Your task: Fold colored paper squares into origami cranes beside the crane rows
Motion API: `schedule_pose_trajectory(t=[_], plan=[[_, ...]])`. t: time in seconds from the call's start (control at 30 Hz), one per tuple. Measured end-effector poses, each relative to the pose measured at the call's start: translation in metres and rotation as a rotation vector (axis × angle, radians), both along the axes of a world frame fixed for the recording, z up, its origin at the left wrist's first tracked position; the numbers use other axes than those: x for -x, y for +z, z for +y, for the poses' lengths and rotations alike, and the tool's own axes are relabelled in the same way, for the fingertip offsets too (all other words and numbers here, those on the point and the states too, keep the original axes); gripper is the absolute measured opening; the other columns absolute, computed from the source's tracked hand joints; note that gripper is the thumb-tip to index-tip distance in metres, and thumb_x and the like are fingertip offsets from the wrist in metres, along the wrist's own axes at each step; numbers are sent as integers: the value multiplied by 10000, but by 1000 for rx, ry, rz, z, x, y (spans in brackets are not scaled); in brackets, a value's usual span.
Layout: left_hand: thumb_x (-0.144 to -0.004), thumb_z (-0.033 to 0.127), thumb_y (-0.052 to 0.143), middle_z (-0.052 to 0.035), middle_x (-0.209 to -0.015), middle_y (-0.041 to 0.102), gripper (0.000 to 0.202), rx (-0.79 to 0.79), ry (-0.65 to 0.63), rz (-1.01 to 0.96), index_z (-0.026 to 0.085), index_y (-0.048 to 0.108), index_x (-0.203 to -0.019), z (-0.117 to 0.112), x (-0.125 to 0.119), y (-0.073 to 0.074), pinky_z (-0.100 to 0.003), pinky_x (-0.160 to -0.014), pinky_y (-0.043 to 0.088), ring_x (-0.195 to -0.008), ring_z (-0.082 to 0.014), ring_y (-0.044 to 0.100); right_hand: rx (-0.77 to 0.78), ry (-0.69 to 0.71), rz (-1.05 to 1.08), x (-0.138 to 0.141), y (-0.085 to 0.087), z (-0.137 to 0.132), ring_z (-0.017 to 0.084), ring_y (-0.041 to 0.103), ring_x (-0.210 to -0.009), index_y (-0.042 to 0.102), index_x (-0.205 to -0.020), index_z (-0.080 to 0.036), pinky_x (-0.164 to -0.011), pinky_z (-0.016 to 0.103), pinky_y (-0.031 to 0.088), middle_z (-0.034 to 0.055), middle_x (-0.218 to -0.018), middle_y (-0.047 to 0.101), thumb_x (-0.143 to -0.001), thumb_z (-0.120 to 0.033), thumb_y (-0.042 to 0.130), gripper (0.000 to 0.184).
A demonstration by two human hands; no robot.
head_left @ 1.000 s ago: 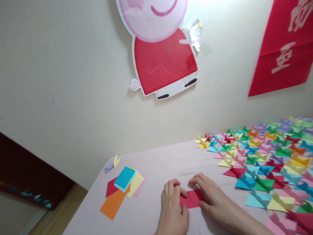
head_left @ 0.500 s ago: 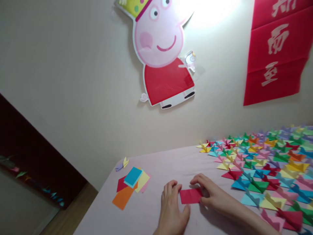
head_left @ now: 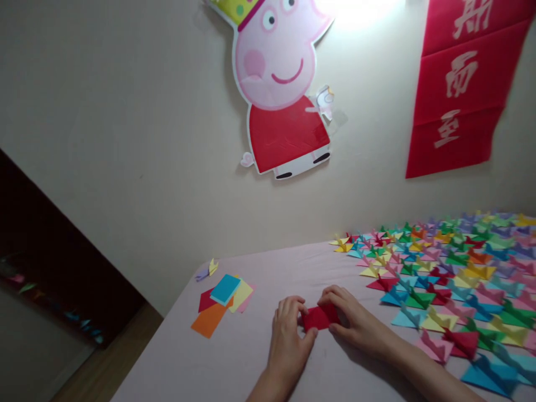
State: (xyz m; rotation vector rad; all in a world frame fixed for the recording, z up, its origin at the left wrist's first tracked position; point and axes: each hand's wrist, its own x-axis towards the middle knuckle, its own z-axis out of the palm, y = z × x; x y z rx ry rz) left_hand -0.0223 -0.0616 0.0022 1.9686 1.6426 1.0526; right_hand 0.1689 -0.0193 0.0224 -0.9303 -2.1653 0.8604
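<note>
A small red paper [head_left: 319, 317] lies on the pale pink table [head_left: 234, 363] between my hands. My left hand [head_left: 288, 336] pinches its left edge with curled fingers. My right hand [head_left: 350, 318] holds its right side, fingers bent over the top edge and thumb below. The paper is folded and partly hidden by my fingers.
A loose stack of coloured paper squares [head_left: 221, 301] lies to the left, with a small folded yellow and lilac piece [head_left: 208, 270] behind it. Several rows of folded paper figures [head_left: 444, 285] cover the table's right side. A cartoon pig cutout [head_left: 281, 84] and red banner [head_left: 456, 84] hang on the wall.
The red paper went from a flat rectangle to a smaller, more bunched shape as both hands closed in on it. The camera view shifted slightly.
</note>
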Motion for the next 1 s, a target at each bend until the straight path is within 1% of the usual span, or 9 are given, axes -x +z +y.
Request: schedule_pose_trajectory(t=[0.13,0.27,0.3,0.43,0.57,0.63,0.7,0.87,1.0], plan=[[-689,49,631,-53,-1133,618,197,14,-14,31,216,573,-776,-1,-1,7,-444,-961,448,-1121,-253,529,-10,-20,-5,-2,1,-7,240,513,-1103,581,-939,-223,-996,409,418,60,-1105,583,-692,-85,545,285],[-722,84,656,-54,-1175,623,134,-22,-33,-39,209,609,-711,3,-3,17,-450,-1009,404,-1159,-252,519,-72,-74,-29,-4,-3,-4,249,507,-1123,616,-879,-231,-999,429,413,67,-1166,590,-826,-245,595,59],[-731,100,658,-53,-1181,624,118,-26,-48,-81,210,620,-709,6,-4,19,-444,-1021,395,-1163,-248,518,-93,-86,-32,-3,-3,-1,249,514,-1105,630,-855,-233,-994,433,413,67,-1149,604,-856,-287,580,74],[-767,250,671,-74,-1189,629,55,24,-166,-409,199,654,-757,26,-5,27,-381,-983,425,-1162,-249,528,-59,-183,79,1,1,13,248,548,-1000,657,-804,-224,-942,423,428,67,-1009,651,-903,-420,523,257],[-712,407,764,-83,-1019,677,309,199,-281,-845,162,643,-856,44,-8,22,-304,-824,466,-939,-219,613,230,-241,401,12,4,21,214,571,-762,648,-798,-185,-712,338,473,37,-784,621,-831,-601,576,423],[-697,421,797,-37,-826,668,355,264,-258,-948,153,619,-848,48,-10,16,-257,-732,449,-763,-164,602,387,-265,544,17,3,22,174,523,-626,617,-741,-179,-595,292,433,2,-662,570,-768,-652,629,475],[-698,432,807,-14,-744,643,372,266,-214,-999,152,589,-808,51,-12,11,-230,-683,430,-699,-140,582,439,-278,614,20,2,22,156,488,-595,593,-690,-182,-576,275,411,-15,-618,543,-715,-675,667,499],[-707,451,808,-6,-830,661,507,202,-118,-1161,208,495,-1023,58,-12,7,-244,-683,471,-730,-159,628,400,-290,603,17,-3,24,135,432,-591,531,-611,-194,-564,251,386,-31,-609,482,-718,-670,666,506],[-771,477,757,-4,-841,656,599,135,-49,-1131,232,411,-1193,60,-12,3,-240,-659,486,-725,-162,640,303,-325,588,16,-9,26,145,457,-605,557,-616,-195,-572,255,405,-19,-623,501,-747,-652,653,486]])
